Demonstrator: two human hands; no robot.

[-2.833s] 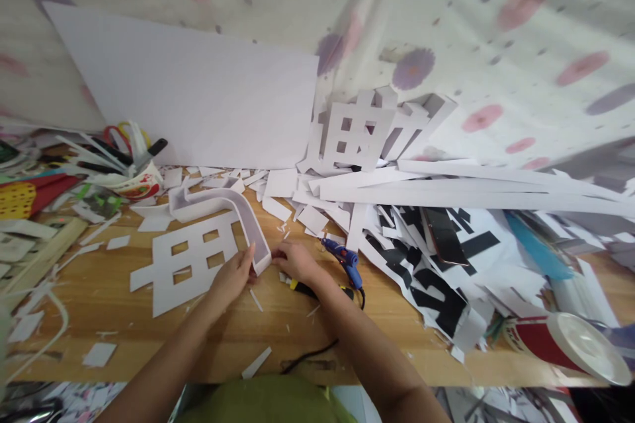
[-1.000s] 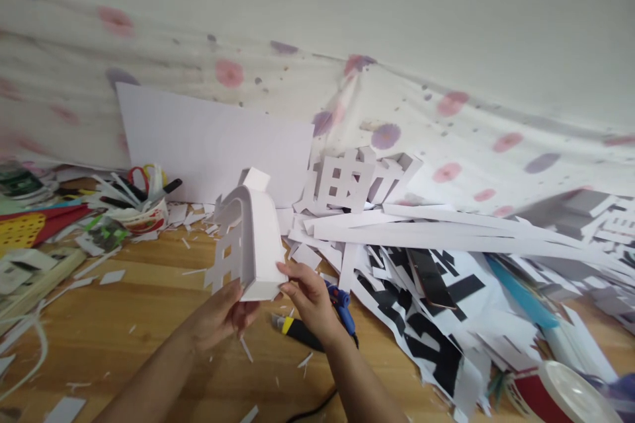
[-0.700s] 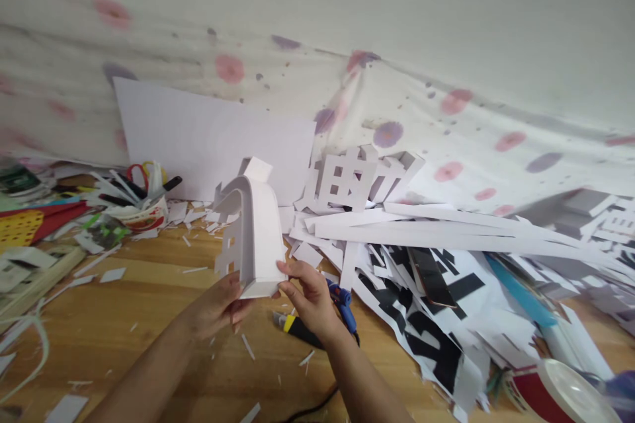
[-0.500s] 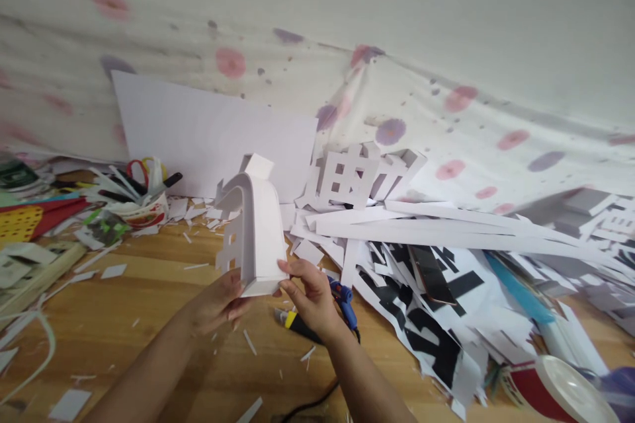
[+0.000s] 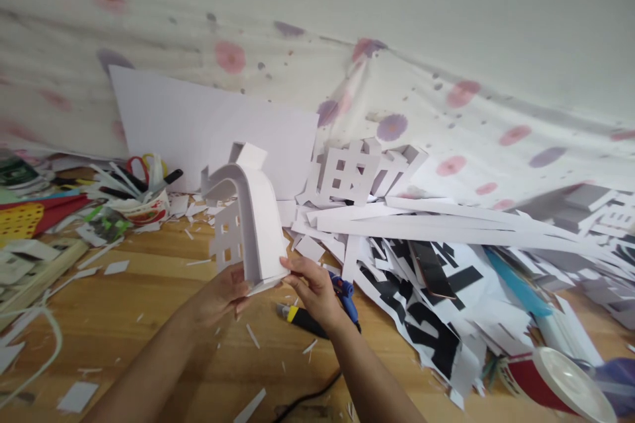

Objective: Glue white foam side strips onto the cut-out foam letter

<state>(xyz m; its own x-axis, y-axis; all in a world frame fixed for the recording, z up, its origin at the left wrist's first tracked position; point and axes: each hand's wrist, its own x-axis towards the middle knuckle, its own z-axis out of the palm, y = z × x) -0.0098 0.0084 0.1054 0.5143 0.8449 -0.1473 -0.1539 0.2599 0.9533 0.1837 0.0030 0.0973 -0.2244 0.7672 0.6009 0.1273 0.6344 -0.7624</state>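
A white foam-board character [image 5: 262, 225] with a curved side wall and square cut-outs is held up above the table between both hands. My left hand [image 5: 225, 291] is closed on its lower left edge; some of those fingers are hidden behind it. My right hand [image 5: 312, 287] pinches its lower right corner between thumb and fingers. Below the right hand a yellow and black utility knife [image 5: 302, 319] lies on the wood. Just right of that hand is a blue glue gun [image 5: 346, 297], partly covered by it, with a black cord trailing toward the front.
More white cut-out characters [image 5: 350, 175] stand against the flowered curtain. White strips [image 5: 421, 223], a printed black-and-white sheet [image 5: 436, 344] and a phone [image 5: 430, 269] pile up at right. A bowl of tools [image 5: 143, 208] is at left. A red-and-white tub [image 5: 550, 380] sits front right.
The held character has tipped slightly, its top shifting a little up and left. Both hands keep their grip on it, and the view has shifted slightly.
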